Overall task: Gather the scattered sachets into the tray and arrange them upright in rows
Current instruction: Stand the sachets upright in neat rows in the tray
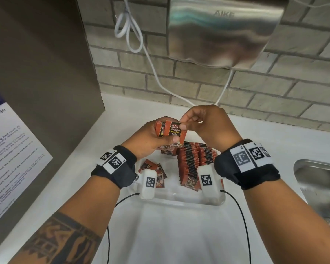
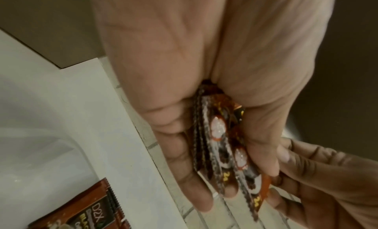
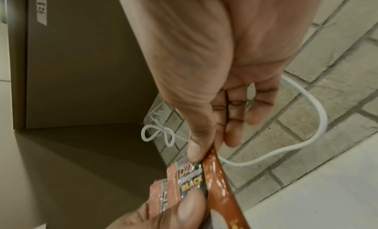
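My left hand [image 1: 166, 131] grips a small bundle of red-and-black coffee sachets [image 1: 171, 130] above the far end of the clear tray [image 1: 179, 200]. My right hand [image 1: 183, 125] pinches the top corner of the front sachet between thumb and forefinger. In the left wrist view the bundle [image 2: 220, 135] is seen edge-on in my left hand [image 2: 235, 151]. The right wrist view shows the pinch of my right hand [image 3: 204, 153] on the front sachet [image 3: 192, 179]. Rows of upright sachets [image 1: 194, 159] fill the tray's right side. A few loose sachets [image 1: 152, 170] lie flat at its left.
The tray sits on a white counter [image 1: 160, 235]. A steel sink [image 1: 320, 187] is at the right. A brown cabinet side [image 1: 42, 73] with a printed notice [image 1: 11, 149] stands on the left. A steel hand dryer [image 1: 223, 29] and its white cable [image 1: 154, 73] hang on the brick wall behind.
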Demonstrator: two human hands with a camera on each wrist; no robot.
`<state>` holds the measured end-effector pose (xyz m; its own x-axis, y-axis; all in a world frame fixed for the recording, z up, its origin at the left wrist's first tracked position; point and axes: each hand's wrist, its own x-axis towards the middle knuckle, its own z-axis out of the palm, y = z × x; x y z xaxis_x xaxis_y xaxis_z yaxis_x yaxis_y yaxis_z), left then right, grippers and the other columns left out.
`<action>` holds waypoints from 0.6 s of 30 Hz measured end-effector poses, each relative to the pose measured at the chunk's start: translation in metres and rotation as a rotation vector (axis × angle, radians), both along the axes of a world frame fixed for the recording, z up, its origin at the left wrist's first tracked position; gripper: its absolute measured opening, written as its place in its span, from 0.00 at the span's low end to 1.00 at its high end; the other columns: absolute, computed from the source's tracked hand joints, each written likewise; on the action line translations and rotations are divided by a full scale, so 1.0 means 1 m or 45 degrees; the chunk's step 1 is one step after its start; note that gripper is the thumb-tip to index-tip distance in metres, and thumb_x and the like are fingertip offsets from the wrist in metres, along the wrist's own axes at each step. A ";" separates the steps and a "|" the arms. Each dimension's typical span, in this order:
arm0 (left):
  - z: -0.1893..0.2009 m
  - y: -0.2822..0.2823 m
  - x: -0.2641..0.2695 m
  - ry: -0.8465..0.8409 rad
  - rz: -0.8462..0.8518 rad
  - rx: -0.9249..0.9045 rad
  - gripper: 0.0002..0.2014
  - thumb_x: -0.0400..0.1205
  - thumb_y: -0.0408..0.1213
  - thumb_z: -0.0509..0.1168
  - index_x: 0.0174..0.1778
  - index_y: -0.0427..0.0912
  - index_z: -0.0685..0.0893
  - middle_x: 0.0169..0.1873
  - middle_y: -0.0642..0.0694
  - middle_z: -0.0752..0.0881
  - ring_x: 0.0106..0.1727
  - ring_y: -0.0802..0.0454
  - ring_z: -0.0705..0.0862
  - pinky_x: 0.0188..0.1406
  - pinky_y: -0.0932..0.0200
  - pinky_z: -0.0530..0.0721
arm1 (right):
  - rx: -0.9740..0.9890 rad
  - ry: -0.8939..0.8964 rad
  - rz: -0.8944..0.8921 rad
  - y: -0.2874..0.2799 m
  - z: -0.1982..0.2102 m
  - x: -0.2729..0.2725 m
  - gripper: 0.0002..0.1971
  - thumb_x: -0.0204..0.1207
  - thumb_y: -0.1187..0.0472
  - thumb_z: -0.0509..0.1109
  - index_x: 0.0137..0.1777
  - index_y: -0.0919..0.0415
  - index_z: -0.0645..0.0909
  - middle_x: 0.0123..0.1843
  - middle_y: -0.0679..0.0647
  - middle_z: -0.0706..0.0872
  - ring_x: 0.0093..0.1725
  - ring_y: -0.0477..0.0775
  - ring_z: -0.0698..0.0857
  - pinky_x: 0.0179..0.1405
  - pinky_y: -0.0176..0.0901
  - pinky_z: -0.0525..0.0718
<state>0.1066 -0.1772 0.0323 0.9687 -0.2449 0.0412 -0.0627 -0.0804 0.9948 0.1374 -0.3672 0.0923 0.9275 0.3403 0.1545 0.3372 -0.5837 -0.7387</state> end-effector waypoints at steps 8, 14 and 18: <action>-0.019 0.009 0.009 -0.015 0.105 0.232 0.18 0.77 0.33 0.79 0.61 0.46 0.86 0.51 0.47 0.92 0.53 0.48 0.91 0.61 0.45 0.89 | -0.259 -0.006 0.049 0.008 -0.012 0.011 0.02 0.77 0.60 0.77 0.45 0.56 0.90 0.40 0.47 0.90 0.38 0.40 0.83 0.34 0.18 0.72; -0.028 0.030 0.009 0.048 0.442 0.700 0.11 0.79 0.45 0.76 0.55 0.48 0.86 0.49 0.54 0.87 0.50 0.51 0.86 0.52 0.57 0.83 | -0.493 0.034 -0.013 0.013 -0.043 0.032 0.05 0.78 0.59 0.74 0.43 0.49 0.89 0.43 0.39 0.79 0.49 0.46 0.82 0.47 0.32 0.77; -0.032 0.025 0.004 0.053 0.341 0.851 0.05 0.81 0.42 0.72 0.50 0.48 0.86 0.45 0.57 0.86 0.48 0.55 0.84 0.49 0.58 0.81 | -0.691 0.079 -0.049 0.024 -0.066 0.041 0.05 0.76 0.52 0.74 0.39 0.41 0.87 0.55 0.49 0.78 0.60 0.55 0.79 0.63 0.58 0.81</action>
